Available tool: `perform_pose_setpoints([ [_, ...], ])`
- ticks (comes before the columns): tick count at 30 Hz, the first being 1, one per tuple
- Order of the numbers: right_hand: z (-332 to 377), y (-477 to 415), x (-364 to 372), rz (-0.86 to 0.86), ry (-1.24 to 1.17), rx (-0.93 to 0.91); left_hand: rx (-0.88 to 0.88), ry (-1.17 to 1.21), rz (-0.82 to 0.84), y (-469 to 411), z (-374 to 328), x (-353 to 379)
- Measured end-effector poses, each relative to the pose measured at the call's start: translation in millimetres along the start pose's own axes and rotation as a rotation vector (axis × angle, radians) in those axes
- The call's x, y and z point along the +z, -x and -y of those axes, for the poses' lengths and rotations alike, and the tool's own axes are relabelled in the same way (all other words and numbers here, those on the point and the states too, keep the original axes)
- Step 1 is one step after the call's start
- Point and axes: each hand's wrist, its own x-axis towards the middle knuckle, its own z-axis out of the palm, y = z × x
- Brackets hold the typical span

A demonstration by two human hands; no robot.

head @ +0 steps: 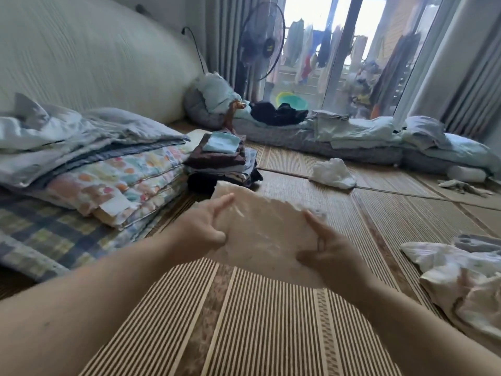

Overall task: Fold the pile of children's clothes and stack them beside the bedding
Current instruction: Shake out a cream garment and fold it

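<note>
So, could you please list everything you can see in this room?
matting: several joined panels, tan, covering the floor
bedding: one folded pile, grey, floral and plaid, left
clothes stack: one, brown with light blue on top, beside the bedding
folded garment: one, peach, held up at centre
unfolded clothes: one heap, white and pink, right on the matting
crumpled cloth: one, white, mid-matting
fan: one, dark, back centre
long mattress: one, pale blue-grey, back right
black clothes: one heap, on the long mattress
basin: one, green, behind the long mattress
left hand: holds the folded garment's left edge
right hand: holds its right edge
</note>
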Motion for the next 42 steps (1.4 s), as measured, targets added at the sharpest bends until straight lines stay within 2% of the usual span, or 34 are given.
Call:
perform_pose_setpoints([
  [7, -9.0, -127.1, 82.1, 0.097, 0.095, 0.053, -0.115, -0.372, -0.159, -78.3, 57.4, -70.7],
  [10, -25.5, -155.0, 104.8, 0.103, 0.409, 0.012, -0.236, -0.568, -0.105, -99.9, 96.0, -71.5],
  [13, -43.4, -164.0, 114.1, 0.151, 0.685, 0.09, -0.415, -0.778, -0.013, -107.7, 132.0, -62.4],
  [16, -57.0, -164.5, 121.0, 0.19, 0.824, 0.078, -0.404, -0.897, 0.022, -105.5, 152.3, -56.5],
  [19, -54.2, -163.2, 119.6, 0.186, 0.85, 0.069, -0.394, -0.963, -0.036, -99.1, 143.0, -52.7],
  [21, -43.4, -152.3, 110.5, 0.138, 0.86, 0.027, -0.343, -1.018, -0.076, -91.9, 125.9, -44.8],
  [24, -23.1, -120.5, 87.3, 0.055, 0.874, -0.09, -0.159, -1.077, -0.069, -72.3, 93.2, -17.4],
  [31, 6.4, 25.6, -11.7, -0.093, 0.81, -0.205, 0.212, -1.032, 0.018, -0.1, -9.7, 88.7],
  [34, -10.0, 95.9, -66.0, -0.169, 0.814, -0.136, 0.321, -0.994, 0.081, 30.9, -45.1, 143.5],
  [42, -80.2, 223.9, -180.3, -0.438, 0.736, 0.241, 0.545, -0.915, 0.285, 79.7, -117.4, 306.7],
])
